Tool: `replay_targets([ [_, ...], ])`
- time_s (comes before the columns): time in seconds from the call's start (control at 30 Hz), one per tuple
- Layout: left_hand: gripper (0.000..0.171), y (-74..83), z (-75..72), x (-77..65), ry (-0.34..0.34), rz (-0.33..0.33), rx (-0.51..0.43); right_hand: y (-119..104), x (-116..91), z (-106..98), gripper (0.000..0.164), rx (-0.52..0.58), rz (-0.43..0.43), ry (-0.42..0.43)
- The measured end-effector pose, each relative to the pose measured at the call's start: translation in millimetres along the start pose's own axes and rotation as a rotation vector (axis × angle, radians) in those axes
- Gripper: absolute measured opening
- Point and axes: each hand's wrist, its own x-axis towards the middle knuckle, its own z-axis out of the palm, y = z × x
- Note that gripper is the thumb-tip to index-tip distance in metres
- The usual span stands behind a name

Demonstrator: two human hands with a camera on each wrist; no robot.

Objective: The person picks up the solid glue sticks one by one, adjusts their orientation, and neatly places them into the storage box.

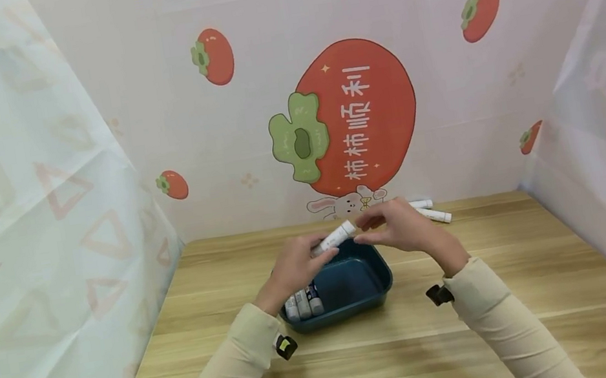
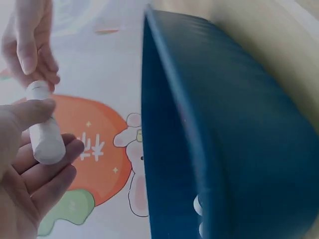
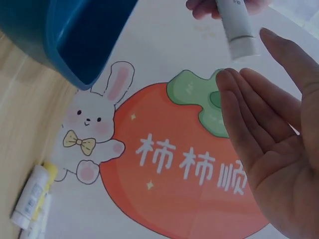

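Note:
Above the blue bin (image 1: 359,308), my left hand (image 1: 295,265) pinches a white capped tube (image 1: 335,236) between thumb and fingers, tilted with its cap end up toward the right. In the left wrist view the thumb lies across the tube (image 2: 47,139), with the fingers beneath it. My right hand (image 1: 396,224) is just right of the cap end, fingers extended and thumb apart. The right wrist view shows a small gap between this hand (image 3: 271,129) and the tube (image 3: 238,30). Several capped tubes (image 1: 304,304) stand side by side in the bin's left part.
More white tubes (image 1: 436,215) lie on the wooden table (image 1: 489,292) behind my right hand, by the back wall. One yellow item (image 3: 50,170) is among them. Printed sheets (image 1: 180,116) with persimmons wall the table at the back and both sides.

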Motion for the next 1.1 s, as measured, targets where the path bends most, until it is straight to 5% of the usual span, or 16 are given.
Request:
replay_targets([
  [0.27,0.037,6.6,-1.2,4.0,0.136,-0.27,-0.597,-6,0,22,0.033,0.251,0.128,0.096],
  [0.43,0.042,14.9,7.8,1.2,0.18,-0.323,-0.873,-12,4,48,0.031,0.423,0.188,0.127],
  [0.57,0.045,18.2,18.9,-3.0,0.208,-0.347,-0.975,-14,6,65,0.028,0.535,0.231,0.142],
  [0.73,0.045,16.7,26.0,-6.4,0.245,-0.377,-0.983,-14,9,76,0.028,0.612,0.251,0.135],
  [0.9,0.046,11.8,21.5,-8.7,0.196,-0.348,-0.926,-15,11,77,0.029,0.615,0.247,0.118],
  [1.0,0.052,6.4,13.6,-13.2,0.113,-0.302,-0.744,-16,11,76,0.029,0.593,0.244,0.106],
  [1.1,0.067,-1.2,2.9,-23.9,0.022,-0.262,-0.41,-15,7,73,0.029,0.549,0.254,0.091],
])
